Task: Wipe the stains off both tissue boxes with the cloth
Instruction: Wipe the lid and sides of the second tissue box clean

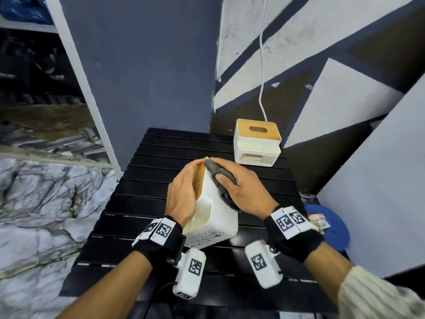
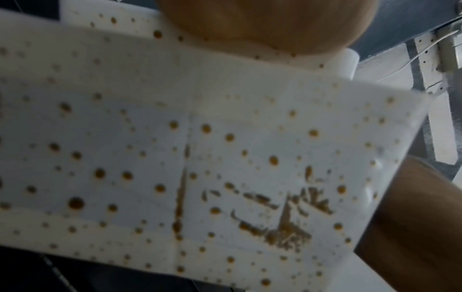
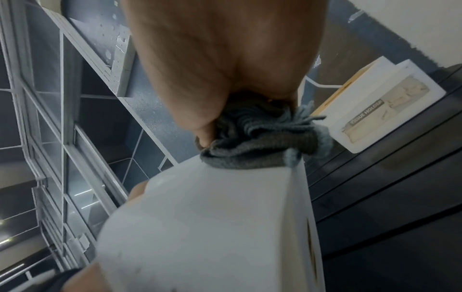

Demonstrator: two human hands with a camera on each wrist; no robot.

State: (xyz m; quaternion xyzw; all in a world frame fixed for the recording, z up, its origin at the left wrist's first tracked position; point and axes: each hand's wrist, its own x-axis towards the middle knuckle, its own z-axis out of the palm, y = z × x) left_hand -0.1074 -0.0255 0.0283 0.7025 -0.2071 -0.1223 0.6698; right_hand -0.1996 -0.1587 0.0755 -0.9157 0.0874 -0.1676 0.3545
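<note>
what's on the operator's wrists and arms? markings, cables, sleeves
Both wrists wear black fabric bands with white tags printed with black square fiducial codes. A white boxy camera with its own code hangs under each wrist; a black cable trails from the left one. The right arm has a cream ribbed sleeve; the left forearm is bare.

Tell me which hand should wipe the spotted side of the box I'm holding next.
Right. The right hand already grips the cloth against the tilted tissue box, while the left hand steadies it by the wooden lid end. The brown spots face the left wrist.
</note>
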